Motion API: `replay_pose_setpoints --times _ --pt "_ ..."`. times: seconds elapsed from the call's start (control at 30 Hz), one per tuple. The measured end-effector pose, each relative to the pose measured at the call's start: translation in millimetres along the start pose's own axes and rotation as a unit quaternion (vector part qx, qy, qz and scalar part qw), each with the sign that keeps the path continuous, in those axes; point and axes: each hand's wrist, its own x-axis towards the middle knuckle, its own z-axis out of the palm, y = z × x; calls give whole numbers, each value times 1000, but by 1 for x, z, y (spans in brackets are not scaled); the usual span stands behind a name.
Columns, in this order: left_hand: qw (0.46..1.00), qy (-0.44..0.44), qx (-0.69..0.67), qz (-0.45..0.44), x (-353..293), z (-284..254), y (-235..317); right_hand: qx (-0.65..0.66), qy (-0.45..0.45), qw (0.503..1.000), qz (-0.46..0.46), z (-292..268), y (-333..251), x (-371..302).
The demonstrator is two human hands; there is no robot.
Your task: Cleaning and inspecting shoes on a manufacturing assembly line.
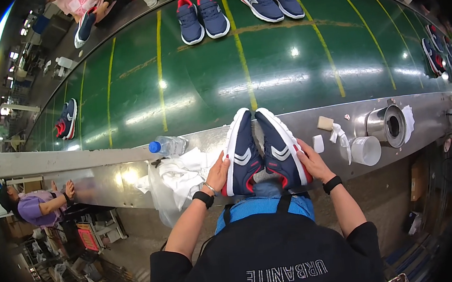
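My left hand (217, 173) is closed round the heel end of a navy sneaker (243, 149) with a white sole and red lining. The matching sneaker (276, 142) is gripped at its heel side by my right hand (314, 164). Both shoes lie tilted outward, toes pointing away from me and close together, over the metal ledge (206, 137) along the belt. Pale chevron marks show on their facing-up sides. My fingertips on the outer sides are partly hidden.
A green conveyor belt (199, 84) with yellow lines carries several more sneakers (200, 17). On the ledge, a blue-capped bottle (168, 146) and white crumpled wrapping (180, 172) lie left; a metal canister (388, 126), plastic cup (366, 151) and beige block (324, 123) sit right. Other people work nearby.
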Motion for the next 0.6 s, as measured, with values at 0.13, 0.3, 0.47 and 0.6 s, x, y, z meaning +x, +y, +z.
replay_pose_setpoints --times 0.13,0.3,0.47,0.6 --pt "996 -21 -78 -39 4 -9 15 110 7 993 37 -3 -4 -3" --pt "969 15 -198 -145 3 -11 4 233 -2 967 106 -11 -32 -3" --pt "938 35 -293 -183 6 -12 33 272 16 957 102 -12 -30 2" --pt "928 47 -325 -177 8 -14 39 294 35 948 118 -11 -40 2"
